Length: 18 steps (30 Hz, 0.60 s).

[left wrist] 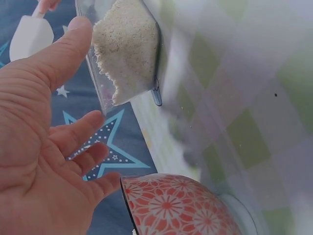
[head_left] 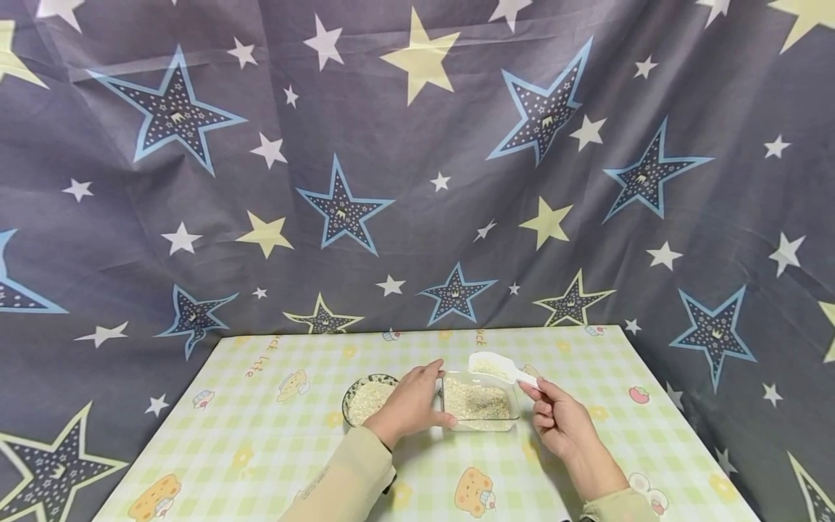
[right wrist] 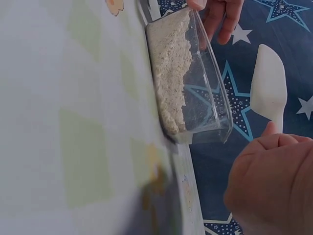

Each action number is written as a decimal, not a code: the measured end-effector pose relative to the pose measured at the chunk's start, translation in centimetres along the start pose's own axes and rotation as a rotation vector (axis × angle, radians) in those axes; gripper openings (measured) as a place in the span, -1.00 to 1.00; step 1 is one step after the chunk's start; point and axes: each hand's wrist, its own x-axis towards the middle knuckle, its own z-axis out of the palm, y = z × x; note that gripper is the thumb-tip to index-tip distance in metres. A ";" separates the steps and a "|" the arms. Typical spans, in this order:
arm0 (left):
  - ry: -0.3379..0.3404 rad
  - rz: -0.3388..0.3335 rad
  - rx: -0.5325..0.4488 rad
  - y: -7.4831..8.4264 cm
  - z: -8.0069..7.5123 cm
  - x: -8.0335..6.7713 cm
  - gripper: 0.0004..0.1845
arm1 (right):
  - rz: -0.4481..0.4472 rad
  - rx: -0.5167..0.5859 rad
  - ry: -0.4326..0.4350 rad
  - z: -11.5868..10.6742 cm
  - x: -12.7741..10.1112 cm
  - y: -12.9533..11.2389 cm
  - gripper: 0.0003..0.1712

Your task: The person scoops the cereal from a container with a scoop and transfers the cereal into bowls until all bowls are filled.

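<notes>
A clear rectangular container [head_left: 479, 402] stands in the middle of the table, part-filled with pale oat-like flakes. My left hand [head_left: 411, 402] holds its left end, thumb at the front corner and fingers toward the back. In the left wrist view the thumb lies by the rim. My right hand [head_left: 564, 420] grips the handle of a white scoop [head_left: 492, 365], which is tilted above the container's back edge with some pale flakes in it. To the left of the container, partly behind my left hand, is a bowl [left wrist: 176, 205] with a red flower pattern outside, holding similar flakes.
A green-and-white checked cloth [head_left: 261, 449] with cartoon prints covers the table. Behind the table's far edge hangs a dark curtain [head_left: 391, 145] with stars. The bowl stands close to my left wrist.
</notes>
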 end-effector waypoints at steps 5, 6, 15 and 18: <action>0.021 0.005 -0.014 0.1 -0.4 -0.3 0.23 | -0.010 -0.011 -0.002 0.2 0.0 0.0 -0.71; 0.027 0.008 -0.016 0.1 -0.5 -0.4 0.22 | -0.010 -0.012 0.001 0.2 0.0 0.1 -0.72; 0.079 0.017 -0.086 -0.6 -2.0 -1.8 0.09 | -0.016 -0.025 0.010 0.4 0.0 0.1 -0.64; 0.113 0.004 -0.091 -1.4 -3.0 -2.7 0.08 | -0.019 -0.030 0.004 0.6 0.0 0.1 -0.43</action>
